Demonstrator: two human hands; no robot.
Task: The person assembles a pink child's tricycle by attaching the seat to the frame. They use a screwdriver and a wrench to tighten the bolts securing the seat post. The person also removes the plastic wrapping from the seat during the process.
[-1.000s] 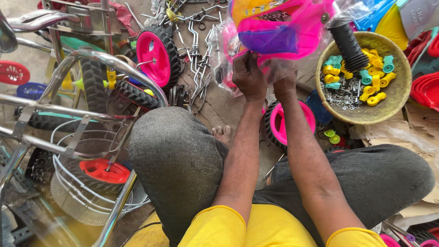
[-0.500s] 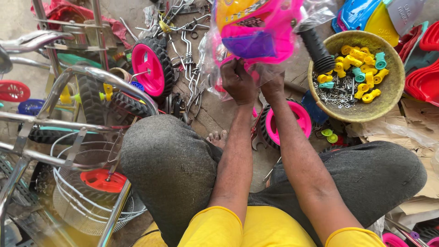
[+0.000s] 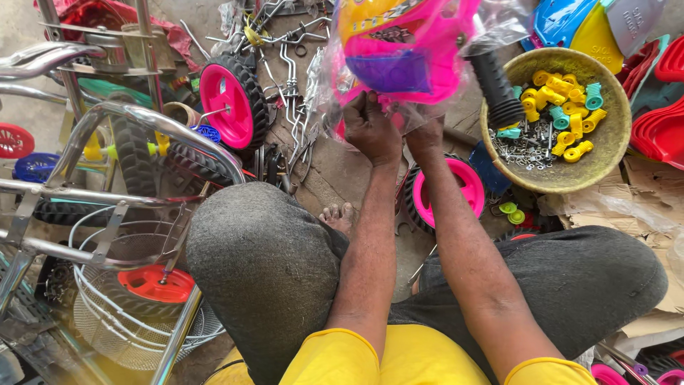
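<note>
Pink plastic-wrapped toy part (image 3: 402,53) gripped by left hand (image 3: 370,128) and right hand (image 3: 426,135).

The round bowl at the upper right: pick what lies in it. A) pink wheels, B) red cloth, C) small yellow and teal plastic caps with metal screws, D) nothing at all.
C: the bowl holds a heap of small yellow and teal plastic caps beside loose metal screws, while the pink wheel lies outside it on the floor.
</note>
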